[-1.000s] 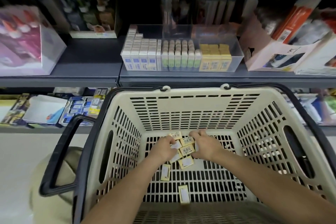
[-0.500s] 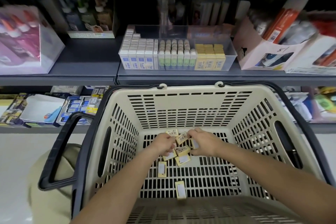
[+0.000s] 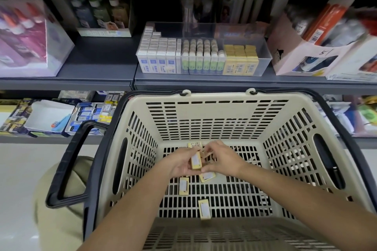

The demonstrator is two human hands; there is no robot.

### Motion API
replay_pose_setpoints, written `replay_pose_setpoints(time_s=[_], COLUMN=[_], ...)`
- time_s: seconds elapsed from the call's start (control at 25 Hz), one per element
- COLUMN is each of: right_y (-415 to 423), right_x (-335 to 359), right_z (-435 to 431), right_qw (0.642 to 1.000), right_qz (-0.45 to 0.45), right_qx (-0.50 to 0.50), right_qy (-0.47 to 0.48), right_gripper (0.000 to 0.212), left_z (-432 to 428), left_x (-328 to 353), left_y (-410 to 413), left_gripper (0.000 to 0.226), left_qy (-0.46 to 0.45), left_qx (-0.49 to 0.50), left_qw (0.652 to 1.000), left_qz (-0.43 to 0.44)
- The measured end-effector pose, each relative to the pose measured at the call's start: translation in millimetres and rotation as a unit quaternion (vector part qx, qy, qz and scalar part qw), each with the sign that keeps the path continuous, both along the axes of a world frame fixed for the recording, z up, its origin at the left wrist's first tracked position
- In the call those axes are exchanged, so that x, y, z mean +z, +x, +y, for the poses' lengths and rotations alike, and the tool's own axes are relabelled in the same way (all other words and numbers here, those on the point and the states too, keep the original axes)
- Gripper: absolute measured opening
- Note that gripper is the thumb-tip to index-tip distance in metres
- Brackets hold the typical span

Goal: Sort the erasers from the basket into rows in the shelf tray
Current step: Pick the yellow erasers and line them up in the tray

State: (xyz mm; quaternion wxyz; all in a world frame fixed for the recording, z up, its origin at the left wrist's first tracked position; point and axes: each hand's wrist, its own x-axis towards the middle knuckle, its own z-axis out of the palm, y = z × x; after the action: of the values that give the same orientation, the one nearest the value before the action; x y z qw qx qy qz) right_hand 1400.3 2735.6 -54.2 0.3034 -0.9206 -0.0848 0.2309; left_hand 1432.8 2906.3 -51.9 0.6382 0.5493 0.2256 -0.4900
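While the beige slotted plastic basket [image 3: 204, 112] sits below the grey metal shelf [image 3: 98, 67] carrying the clear plastic tray [image 3: 267, 61], left hand [image 3: 179, 164] and right hand [image 3: 223, 162] each grip small yellow boxed erasers [image 3: 196, 161] inside it.

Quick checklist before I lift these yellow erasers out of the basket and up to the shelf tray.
1. Left hand grip on the yellow eraser: ok, fingers curled round it.
2. Right hand grip: cannot tell, its fingertips are blurred at the same eraser.
3. Basket emptied: not ok, loose erasers lie on its floor.
4. Room in the tray behind the yellow row: ok, bare space shows there.
5. Way up to the tray: ok, nothing stands between.
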Motion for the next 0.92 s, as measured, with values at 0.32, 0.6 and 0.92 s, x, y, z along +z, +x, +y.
replay_pose_setpoints(time_s=[0.32, 0.6, 0.92], right_y=[-3, 1, 15], right_x=[-9, 2, -24], right_z=[-2, 18, 6], right_qw=[0.997, 0.953, 0.990], right_qz=[0.013, 0.137, 0.003], right_qx=[-0.019, -0.171, -0.031], right_qy=[-0.071, 0.208, -0.140], right_gripper=[0.024, 0.018, 0.042], left_z=[13, 7, 23], left_x=[-10, -8, -5], left_y=[3, -2, 6], left_gripper=[0.022, 0.039, 0.022], left_qy=[0.060, -0.044, 0.097], left_qx=[0.003, 0.027, 0.055], left_qw=[0.998, 0.998, 0.993], left_qz=[-0.033, -0.037, -0.046])
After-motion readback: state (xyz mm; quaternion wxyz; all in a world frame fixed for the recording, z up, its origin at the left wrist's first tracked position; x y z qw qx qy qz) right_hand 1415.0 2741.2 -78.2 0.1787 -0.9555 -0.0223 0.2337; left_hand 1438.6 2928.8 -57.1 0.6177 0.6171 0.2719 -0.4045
